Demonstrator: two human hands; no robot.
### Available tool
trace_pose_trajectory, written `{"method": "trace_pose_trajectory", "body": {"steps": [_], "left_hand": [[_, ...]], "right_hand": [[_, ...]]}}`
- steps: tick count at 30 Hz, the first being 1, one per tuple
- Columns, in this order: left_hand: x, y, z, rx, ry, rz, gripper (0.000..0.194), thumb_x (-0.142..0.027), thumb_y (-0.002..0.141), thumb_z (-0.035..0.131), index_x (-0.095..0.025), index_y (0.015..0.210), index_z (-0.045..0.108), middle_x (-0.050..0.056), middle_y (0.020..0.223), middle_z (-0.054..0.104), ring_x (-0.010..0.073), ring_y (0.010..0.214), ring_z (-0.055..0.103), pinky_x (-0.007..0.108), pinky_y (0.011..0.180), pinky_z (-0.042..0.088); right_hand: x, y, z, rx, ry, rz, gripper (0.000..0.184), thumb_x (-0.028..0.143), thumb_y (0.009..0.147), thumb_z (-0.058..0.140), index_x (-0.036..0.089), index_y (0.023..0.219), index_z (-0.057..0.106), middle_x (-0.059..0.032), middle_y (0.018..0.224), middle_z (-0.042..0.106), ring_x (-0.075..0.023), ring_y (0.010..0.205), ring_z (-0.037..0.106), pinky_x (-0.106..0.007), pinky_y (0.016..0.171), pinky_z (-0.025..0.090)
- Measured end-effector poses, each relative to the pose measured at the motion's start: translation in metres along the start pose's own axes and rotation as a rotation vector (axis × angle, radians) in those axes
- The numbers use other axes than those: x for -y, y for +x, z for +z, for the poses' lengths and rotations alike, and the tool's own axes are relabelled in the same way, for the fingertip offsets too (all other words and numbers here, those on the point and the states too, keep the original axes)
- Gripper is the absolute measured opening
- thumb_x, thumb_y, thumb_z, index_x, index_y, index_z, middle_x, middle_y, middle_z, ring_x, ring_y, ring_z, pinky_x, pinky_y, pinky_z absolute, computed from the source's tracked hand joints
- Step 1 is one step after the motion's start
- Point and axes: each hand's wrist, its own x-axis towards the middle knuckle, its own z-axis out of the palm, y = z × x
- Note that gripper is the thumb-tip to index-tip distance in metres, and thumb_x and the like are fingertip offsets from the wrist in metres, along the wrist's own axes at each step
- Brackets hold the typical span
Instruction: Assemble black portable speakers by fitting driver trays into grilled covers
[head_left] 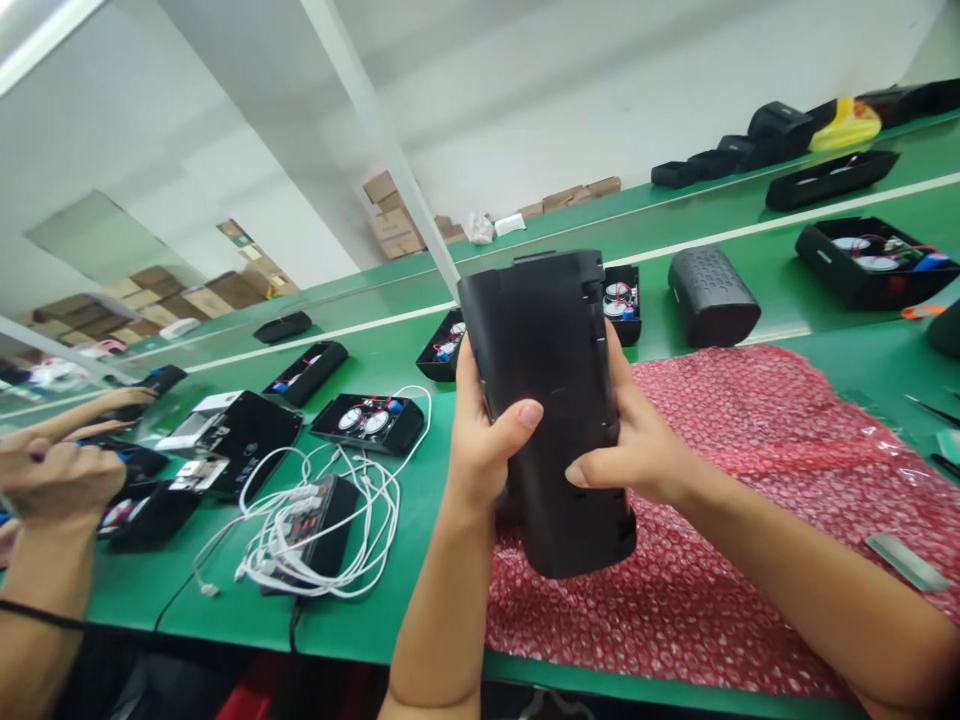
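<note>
A black plastic speaker housing [559, 370] is held upright between my two hands, above the table's front edge. My left hand [482, 450] grips its left side, with the thumb lying across the smooth curved face. On the other side my right hand [645, 445] grips it, thumb pressed on the lower part and fingers behind. The far side of the housing is hidden. Beneath and to the right, a sheet of red bubble wrap [720, 600] lies on the green table [405, 580].
Left of me a USB charging hub [330, 530] sits among tangled white cables [375, 560]. Open speaker halves [371, 422] with drivers and wires stand behind it. A co-worker's hands [60, 475] are at the far left. A closed speaker [712, 295] and tweezers [930, 408] are to the right.
</note>
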Motion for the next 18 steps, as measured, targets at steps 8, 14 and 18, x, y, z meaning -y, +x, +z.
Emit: {"method": "trace_pose_trajectory", "body": {"steps": [8,14,18], "left_hand": [[-0.0028,-0.0023,0.0024,-0.044,0.023,-0.070,0.082,-0.045,0.071,0.076,-0.028,0.140,0.036,0.009,0.129,0.058,0.0340,0.118,0.056,0.046,0.099,0.051],[-0.0030,-0.0009,0.0024,-0.060,0.014,-0.091,0.073,-0.045,0.071,0.077,-0.027,0.133,0.043,0.008,0.129,0.058,0.0343,0.120,0.055,0.047,0.101,0.049],[-0.0046,-0.0016,0.0027,-0.054,-0.002,-0.105,0.072,-0.044,0.072,0.076,-0.028,0.134,0.044,0.008,0.128,0.059,0.0348,0.119,0.056,0.048,0.100,0.050]], "right_hand": [[0.0046,-0.0008,0.0006,0.016,0.039,0.060,0.121,0.011,0.057,0.075,0.043,0.147,0.000,-0.0025,0.129,0.052,-0.0172,0.086,0.063,-0.031,0.068,0.057],[0.0058,-0.0012,0.0020,-0.024,0.029,0.090,0.120,0.011,0.057,0.076,0.042,0.147,0.004,-0.0023,0.132,0.051,-0.0186,0.091,0.062,-0.031,0.071,0.057],[0.0076,-0.0024,0.0057,-0.043,0.026,0.101,0.120,0.015,0.057,0.077,0.041,0.148,0.002,-0.0031,0.131,0.051,-0.0220,0.096,0.061,-0.036,0.074,0.057]]}}
